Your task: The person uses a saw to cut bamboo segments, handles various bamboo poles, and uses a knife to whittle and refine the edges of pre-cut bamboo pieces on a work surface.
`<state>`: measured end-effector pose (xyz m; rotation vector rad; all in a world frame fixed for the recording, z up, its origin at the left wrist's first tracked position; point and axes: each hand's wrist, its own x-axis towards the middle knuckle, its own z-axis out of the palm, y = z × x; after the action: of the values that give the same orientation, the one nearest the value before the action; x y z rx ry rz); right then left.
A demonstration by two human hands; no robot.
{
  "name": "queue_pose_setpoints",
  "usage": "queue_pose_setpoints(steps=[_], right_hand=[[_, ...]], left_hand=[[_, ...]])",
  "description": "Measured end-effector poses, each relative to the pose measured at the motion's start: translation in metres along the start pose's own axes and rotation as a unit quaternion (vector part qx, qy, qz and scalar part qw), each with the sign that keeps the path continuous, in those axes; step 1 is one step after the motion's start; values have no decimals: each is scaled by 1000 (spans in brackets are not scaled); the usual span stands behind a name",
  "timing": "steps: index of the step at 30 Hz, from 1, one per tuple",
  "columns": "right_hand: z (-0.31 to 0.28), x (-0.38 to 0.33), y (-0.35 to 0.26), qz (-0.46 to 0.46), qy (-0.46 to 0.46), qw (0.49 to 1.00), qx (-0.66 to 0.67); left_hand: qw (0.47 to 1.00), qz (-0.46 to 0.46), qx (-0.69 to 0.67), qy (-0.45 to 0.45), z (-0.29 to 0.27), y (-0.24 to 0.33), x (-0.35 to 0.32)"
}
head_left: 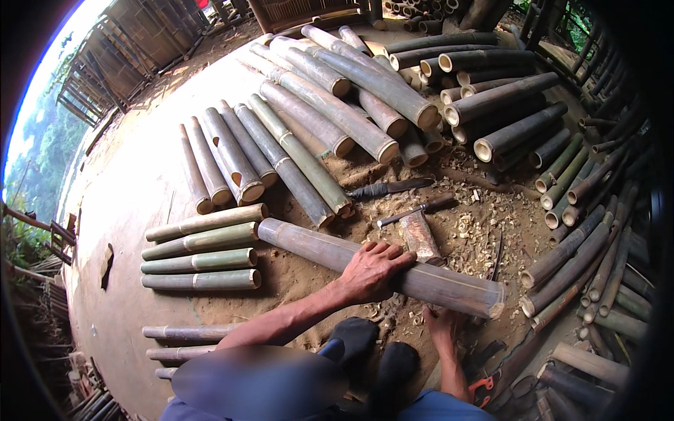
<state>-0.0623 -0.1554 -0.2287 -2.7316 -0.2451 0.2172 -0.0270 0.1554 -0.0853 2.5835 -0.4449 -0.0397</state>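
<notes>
My left hand point(375, 270) lies across the top of a thick brown bamboo section point(449, 284), its fingers wrapped over the far side. The section slants from the middle of the view down to the right, beside an upright chopped wood block point(420, 237). Below its right end is my right hand point(441, 330), against the lower edge; its fingers are partly hidden under the bamboo. A narrow tool with a dark handle point(420, 209) rests at the block's top. Farther off lies a knife point(393, 188) with a wrapped handle.
Many cut bamboo sections point(200, 261) lie in rows at left, ahead and right point(502, 102). Pale wood chips point(484, 228) cover the dirt around the block. A thin dark blade point(498, 258) stands among them. An orange-red handle point(481, 387) shows at lower right.
</notes>
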Motion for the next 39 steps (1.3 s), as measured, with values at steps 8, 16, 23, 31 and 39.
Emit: queue_pose_setpoints(steps=[8, 16, 23, 31, 39], right_hand=[[16, -5, 9, 92, 53, 982, 159], [-19, 5, -25, 81, -50, 986, 138], [-10, 6, 3, 59, -54, 988, 135], [-4, 12, 10, -16, 40, 989, 140], [-14, 6, -10, 22, -12, 996, 88]], left_hand=[[955, -195, 34, 221, -32, -89, -54], [934, -303, 189, -26, -95, -251, -177], [912, -324, 252, -14, -85, -259, -172], [849, -462, 258, 9, -90, -243, -251], [974, -193, 89, 80, -45, -125, -119]])
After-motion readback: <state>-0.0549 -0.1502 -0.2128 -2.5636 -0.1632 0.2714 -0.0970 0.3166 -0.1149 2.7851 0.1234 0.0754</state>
